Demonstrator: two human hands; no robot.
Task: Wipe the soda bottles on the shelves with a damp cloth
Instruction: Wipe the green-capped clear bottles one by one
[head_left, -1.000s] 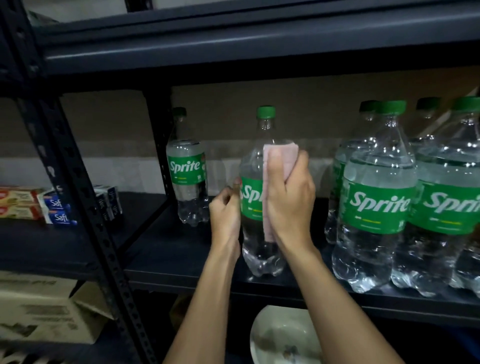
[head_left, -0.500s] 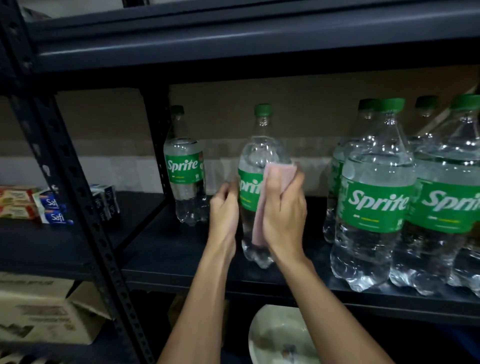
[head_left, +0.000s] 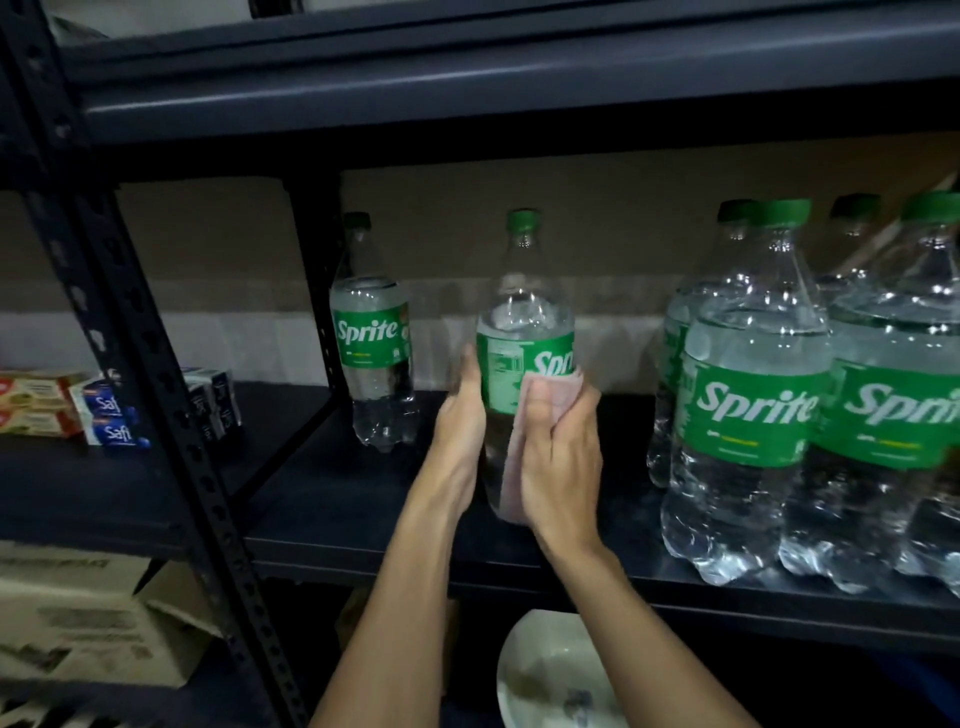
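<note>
Lower now, right hand (head_left: 558, 457) clamps pink cloth (head_left: 522, 467) on the upright bottle (head_left: 524, 322), cap up; left hand (head_left: 460, 415) grips its side. 4 bottles (head_left: 753, 426) stand right of both hands.

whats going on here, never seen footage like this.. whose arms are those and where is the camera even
No machine here: these are a person's two bare arms, filmed by one wide-angle camera worn on the head, looking forward and down. The left hand holds a Sprite bottle by its side, while the right hand grips a pink cloth against its front. Under them is a dark metal shelf. On it stand a smaller Sprite bottle to the left and a cluster of big Sprite bottles to the right. Small boxes lie on the neighbouring shelf, and a white bowl sits below.
</note>
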